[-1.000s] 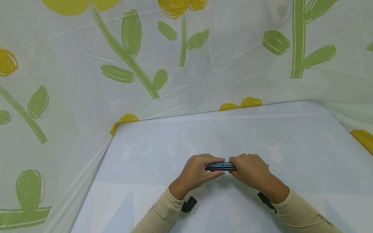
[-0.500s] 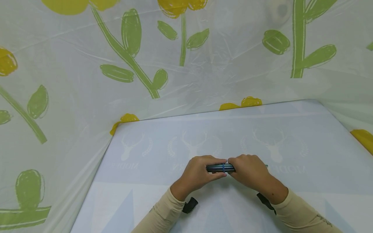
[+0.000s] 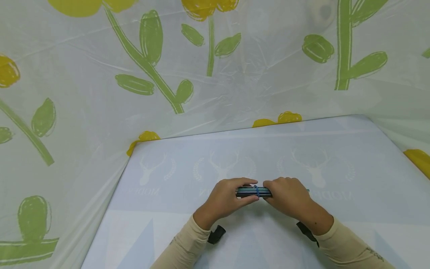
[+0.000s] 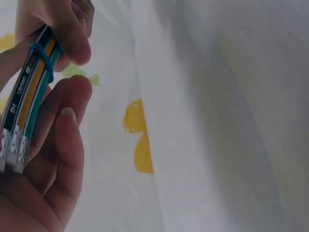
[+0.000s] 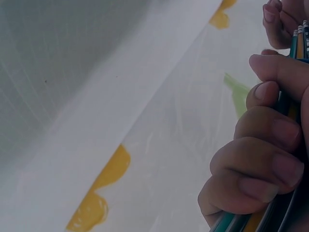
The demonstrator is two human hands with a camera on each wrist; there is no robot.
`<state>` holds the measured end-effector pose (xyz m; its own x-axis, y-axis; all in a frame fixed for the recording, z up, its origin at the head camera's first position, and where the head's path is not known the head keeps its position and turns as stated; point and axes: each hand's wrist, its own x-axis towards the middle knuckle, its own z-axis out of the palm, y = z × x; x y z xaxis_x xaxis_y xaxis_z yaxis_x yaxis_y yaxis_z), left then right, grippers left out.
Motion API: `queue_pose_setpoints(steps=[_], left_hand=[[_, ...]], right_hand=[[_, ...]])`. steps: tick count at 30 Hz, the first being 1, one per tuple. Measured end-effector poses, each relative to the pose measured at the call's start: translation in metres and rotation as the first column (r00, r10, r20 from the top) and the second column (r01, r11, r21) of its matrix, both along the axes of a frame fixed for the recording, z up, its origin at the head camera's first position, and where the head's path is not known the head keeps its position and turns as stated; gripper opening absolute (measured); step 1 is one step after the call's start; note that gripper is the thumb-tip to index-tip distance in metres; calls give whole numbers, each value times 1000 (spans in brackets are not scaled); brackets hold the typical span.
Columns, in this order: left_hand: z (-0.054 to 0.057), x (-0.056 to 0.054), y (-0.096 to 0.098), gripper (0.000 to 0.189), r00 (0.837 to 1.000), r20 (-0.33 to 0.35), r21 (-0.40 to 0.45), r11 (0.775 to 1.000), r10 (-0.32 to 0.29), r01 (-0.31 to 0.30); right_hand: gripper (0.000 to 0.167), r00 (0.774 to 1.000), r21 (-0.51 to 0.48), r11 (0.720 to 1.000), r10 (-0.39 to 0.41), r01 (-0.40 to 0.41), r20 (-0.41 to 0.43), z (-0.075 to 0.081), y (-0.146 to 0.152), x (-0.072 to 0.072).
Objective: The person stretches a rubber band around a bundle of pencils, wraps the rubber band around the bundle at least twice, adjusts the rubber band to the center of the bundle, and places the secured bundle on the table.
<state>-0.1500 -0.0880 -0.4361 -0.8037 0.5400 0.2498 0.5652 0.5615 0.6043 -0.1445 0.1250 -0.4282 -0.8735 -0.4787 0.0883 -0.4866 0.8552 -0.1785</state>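
A bundle of several pencils (image 3: 247, 192), dark, orange and green with white erasers in silver ferrules, lies crosswise between my hands in the head view. Round it runs a blue rubber band (image 4: 43, 62), slightly slanted. My right hand (image 3: 289, 196) grips the bundle, fingers curled round the shafts beside the band; the pencils' far ends poke out past it. My left hand (image 3: 221, 198) curls about the eraser end, thumb by the band's near side and forefinger raised a little above the far side. In the right wrist view, the erasers (image 5: 300, 30) stand near the left fingertips.
A pale tabletop (image 3: 168, 231) with deer-head prints and blue triangles spreads beneath both forearms. Beyond its back edge hangs a whitish plastic sheet (image 3: 255, 93) printed with yellow flowers and green stems. Black straps (image 3: 216, 234) sit at the wrists.
The left hand shifts slightly left, its forefinger lifting off the bundle, so the band shows more and now slants. The right hand keeps its grip almost unmoved.
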Motion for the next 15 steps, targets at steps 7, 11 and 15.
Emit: queue_pose_setpoints(steps=[7, 11, 15], left_hand=[[2, -2, -4, 24, 996, 77, 4, 999, 35, -35], [2, -4, -5, 25, 996, 90, 13, 1000, 22, -24], [1, -5, -5, 24, 992, 122, 23, 999, 19, -22]], right_hand=[[21, 1000, -38, 999, 1, -1, -3, 3, 3, -2], [21, 1000, -56, 998, 2, -2, -4, 4, 3, -2], [22, 1000, -64, 998, 3, -4, -10, 3, 3, -2]])
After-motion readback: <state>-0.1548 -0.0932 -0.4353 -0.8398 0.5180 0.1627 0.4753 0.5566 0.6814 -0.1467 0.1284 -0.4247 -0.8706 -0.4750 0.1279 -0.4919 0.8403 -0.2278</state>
